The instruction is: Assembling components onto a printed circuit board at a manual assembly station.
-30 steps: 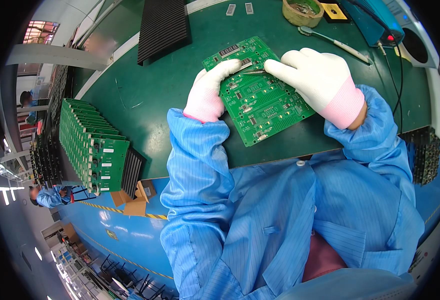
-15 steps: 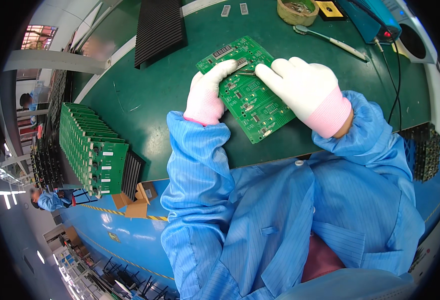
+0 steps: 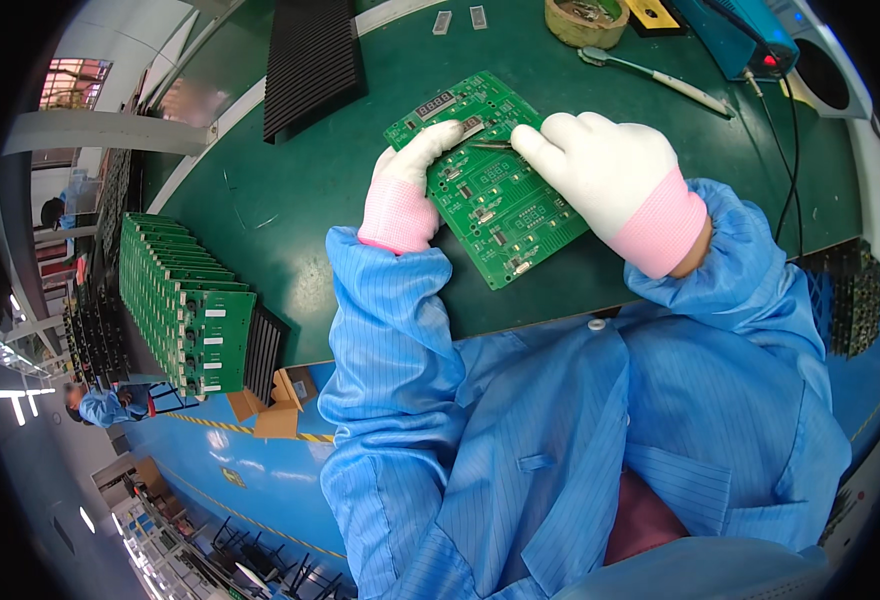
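A green circuit board (image 3: 520,240) is tilted over the table in front of me. My left hand (image 3: 406,185), in a white glove with a pink cuff, grips its left edge. The left thumb presses on a small digit display (image 3: 472,126) seated on the board. Beside it, nearer the far corner, sits another digit display (image 3: 436,104). My right hand (image 3: 605,175), gloved alike, is closed over the board's right side. From its fingertips a slim metal tool, seemingly tweezers (image 3: 493,145), points left at the display's near edge. Most of that tool is hidden in the glove.
Green boards (image 3: 185,300) stand in a row at the left. A black ridged rack (image 3: 310,70) lies behind. Two loose displays (image 3: 442,22), a round tub (image 3: 588,25), a white-handled brush (image 3: 665,82) and a blue corded unit (image 3: 740,42) are at the far side.
The whole view has shifted slightly, so the table things sit a little further left. Both hands keep nearly the same hold on the board and the tool.
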Demonstrator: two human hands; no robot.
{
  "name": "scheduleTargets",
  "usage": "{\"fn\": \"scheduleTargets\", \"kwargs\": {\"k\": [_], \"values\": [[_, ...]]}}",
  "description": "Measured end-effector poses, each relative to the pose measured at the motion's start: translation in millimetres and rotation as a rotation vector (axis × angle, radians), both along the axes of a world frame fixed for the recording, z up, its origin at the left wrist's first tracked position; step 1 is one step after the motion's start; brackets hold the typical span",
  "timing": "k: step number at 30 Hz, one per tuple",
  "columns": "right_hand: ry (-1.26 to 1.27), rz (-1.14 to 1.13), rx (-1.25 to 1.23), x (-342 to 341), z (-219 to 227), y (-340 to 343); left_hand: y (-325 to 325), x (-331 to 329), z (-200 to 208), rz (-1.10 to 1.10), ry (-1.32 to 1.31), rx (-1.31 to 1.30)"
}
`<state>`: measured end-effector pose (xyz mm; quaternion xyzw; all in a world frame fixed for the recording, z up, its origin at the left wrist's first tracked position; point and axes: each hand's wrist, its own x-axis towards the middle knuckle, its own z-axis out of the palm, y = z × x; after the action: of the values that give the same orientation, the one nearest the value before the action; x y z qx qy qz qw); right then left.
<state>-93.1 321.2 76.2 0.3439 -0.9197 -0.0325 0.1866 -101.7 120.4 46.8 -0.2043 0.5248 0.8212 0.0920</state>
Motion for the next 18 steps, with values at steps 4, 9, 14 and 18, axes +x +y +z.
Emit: {"fn": "scheduleTargets", "kwargs": {"k": [4, 9, 14, 18], "values": [[-0.004, -0.012, 0.015, 1.9, 0.0, -1.2, 0.4, 0.5, -1.7, 0.008, 0.005, 0.005], [-0.029, -0.031, 0.024, 1.3, -0.9, -1.6, 3.1, 1.4, 2.4, 0.006, 0.016, 0.004], [-0.032, -0.024, 0.014, -0.3, -4.9, -2.3, 2.5, 1.7, 1.6, 0.009, 0.018, 0.009], [-0.030, -0.008, 0.001, -1.1, -5.3, -1.4, 1.0, 0.9, -0.2, 0.003, 0.012, -0.001]]}}
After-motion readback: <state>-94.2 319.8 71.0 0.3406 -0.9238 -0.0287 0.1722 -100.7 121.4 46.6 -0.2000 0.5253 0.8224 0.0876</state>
